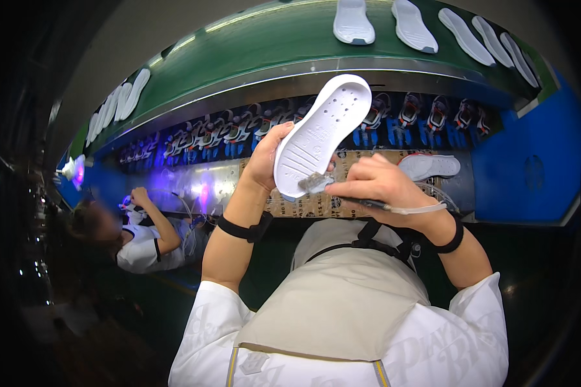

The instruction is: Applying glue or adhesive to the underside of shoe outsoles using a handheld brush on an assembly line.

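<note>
Two bare hands work at the middle of the frame around one white shoe sole (329, 119), which slants up and to the right with its holed end uppermost and its grooved end low. The left hand (268, 158), left of centre, grips the sole by its left edge: the thumb lies along that edge near mid-length, and the other fingers pass behind, mostly hidden, with a bit of fingertip showing past the right edge. The right hand (382, 184), right of centre, has its fingers closed round a brush (316, 183), the index finger pointing left toward the greyish bristles. Those bristles are at the sole's lower end, so the sole is just left of the right fingertips; whether the fingertips themselves touch it I cannot tell. A clear tube (423, 209) runs rightward from the brush's dark handle under the right wrist. Behind the hands, brown printed sheeting (290, 207) covers part of the worktop, and a second sole (440, 166) lies flat at centre right. Across the top, a green conveyor (258, 45) carries more soles at upper left and upper right, above a row of strapped shoes (409, 111). A co-worker (150, 240) sits at lower left.
</note>
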The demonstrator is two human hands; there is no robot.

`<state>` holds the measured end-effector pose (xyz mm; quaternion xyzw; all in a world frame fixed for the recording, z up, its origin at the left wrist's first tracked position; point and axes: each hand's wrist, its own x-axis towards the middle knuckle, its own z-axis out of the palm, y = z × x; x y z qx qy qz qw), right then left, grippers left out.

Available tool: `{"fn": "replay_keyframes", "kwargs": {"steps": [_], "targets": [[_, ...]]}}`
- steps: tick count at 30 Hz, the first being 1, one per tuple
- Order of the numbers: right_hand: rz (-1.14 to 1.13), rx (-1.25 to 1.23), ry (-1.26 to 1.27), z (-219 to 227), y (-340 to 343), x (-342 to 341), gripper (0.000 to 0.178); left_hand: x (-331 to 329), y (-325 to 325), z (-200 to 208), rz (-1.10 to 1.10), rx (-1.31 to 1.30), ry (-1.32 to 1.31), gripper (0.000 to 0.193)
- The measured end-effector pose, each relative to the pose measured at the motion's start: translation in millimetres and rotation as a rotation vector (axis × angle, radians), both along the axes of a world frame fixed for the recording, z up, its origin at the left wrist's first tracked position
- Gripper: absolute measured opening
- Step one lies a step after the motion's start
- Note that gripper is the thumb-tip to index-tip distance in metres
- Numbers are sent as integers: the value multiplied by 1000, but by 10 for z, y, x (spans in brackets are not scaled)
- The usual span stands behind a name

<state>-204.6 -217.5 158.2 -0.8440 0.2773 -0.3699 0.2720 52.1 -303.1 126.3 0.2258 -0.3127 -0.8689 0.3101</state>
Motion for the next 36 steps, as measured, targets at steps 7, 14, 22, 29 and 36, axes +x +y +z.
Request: {"fn": "replay_keyframes", "kwargs": {"steps": [7,14,22,29,36], "targets": [[-64,130,-138,-74,193,-186,34,-252,-773,509,-17,-358,191,68],[-136,284,-155,-204,225,-88,33,-437,-1433,601,460,202,-163,75],[-271,422,-137,-381,110,-75,30,1348,-1638,306,973,-266,-386,55],[-335,486,-131,-525,22,-25,29,3663,-2148,122,1625,-585,-1617,32],[-446,513,-108,-546,-31,8,30,4526,-2352,-191,1260,-339,-2118,23]]}}
